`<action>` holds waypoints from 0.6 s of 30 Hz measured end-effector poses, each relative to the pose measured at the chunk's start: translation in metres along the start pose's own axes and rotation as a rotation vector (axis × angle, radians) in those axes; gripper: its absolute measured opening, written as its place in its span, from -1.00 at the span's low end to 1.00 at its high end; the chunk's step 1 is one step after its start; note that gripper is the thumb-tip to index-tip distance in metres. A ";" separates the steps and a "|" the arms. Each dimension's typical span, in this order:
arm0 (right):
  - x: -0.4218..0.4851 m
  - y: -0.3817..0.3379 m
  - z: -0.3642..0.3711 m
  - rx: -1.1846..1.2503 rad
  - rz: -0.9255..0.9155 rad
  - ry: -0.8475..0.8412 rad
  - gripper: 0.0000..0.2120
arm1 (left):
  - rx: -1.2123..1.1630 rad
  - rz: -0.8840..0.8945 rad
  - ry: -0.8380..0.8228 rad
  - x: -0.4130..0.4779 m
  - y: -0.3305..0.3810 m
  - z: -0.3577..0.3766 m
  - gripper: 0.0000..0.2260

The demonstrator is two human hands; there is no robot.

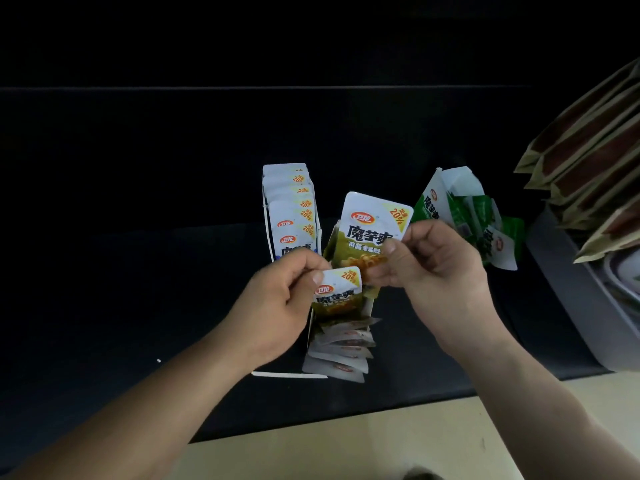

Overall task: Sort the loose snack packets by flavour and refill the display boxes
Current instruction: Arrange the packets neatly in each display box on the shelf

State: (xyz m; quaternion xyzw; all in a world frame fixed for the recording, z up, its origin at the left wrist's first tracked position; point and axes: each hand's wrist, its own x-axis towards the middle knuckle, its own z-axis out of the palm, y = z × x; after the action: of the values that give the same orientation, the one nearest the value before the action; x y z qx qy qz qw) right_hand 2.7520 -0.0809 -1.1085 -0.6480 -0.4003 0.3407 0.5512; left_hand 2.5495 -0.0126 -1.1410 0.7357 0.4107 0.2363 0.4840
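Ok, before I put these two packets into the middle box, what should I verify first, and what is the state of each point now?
1. Left hand holds the lower olive packet: ok.
2. Right hand pinches the upper olive packet: ok.
3. Both packets show the same olive and yellow print: ok.
4. Boxed packets in the middle box match that flavour: cannot tell, only their white edges show.
5. Free room in the middle box: cannot tell, the hands cover part of it.
6. Green packets lie apart, to the right: ok.
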 end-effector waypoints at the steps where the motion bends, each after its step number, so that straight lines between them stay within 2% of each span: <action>1: 0.001 0.000 0.000 0.001 -0.017 -0.023 -0.95 | 0.017 0.032 -0.006 -0.002 0.002 0.000 -0.86; 3: 0.002 0.002 -0.001 -0.086 -0.026 -0.123 -0.95 | 0.052 0.092 0.008 -0.010 0.003 0.002 -0.86; 5: 0.002 0.013 -0.006 -0.276 -0.047 -0.251 -0.92 | 0.081 0.149 0.068 -0.019 -0.001 0.002 -0.86; 8: -0.003 0.036 -0.015 -0.576 -0.153 -0.287 -0.85 | 0.094 0.161 0.136 -0.031 -0.012 0.003 -0.88; 12: -0.007 0.045 -0.016 -0.726 -0.184 -0.407 -0.78 | 0.017 0.116 0.157 -0.039 -0.016 0.004 -0.86; 13: -0.006 0.044 -0.017 -0.733 -0.187 -0.421 -0.74 | 0.030 0.124 0.112 -0.040 -0.016 0.002 -0.79; 16: -0.003 0.036 -0.017 -0.806 -0.109 -0.446 -0.65 | 0.196 0.136 -0.153 -0.044 -0.021 -0.004 -0.30; 18: -0.004 0.032 -0.014 -0.919 0.013 -0.506 -0.57 | 0.312 0.165 -0.233 -0.045 -0.025 -0.005 -0.16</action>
State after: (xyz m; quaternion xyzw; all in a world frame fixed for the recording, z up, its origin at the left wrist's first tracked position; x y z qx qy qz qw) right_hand 2.7674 -0.0933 -1.1372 -0.7227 -0.6251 0.2794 0.0940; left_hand 2.5113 -0.0429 -1.1595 0.8554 0.3217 0.1218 0.3873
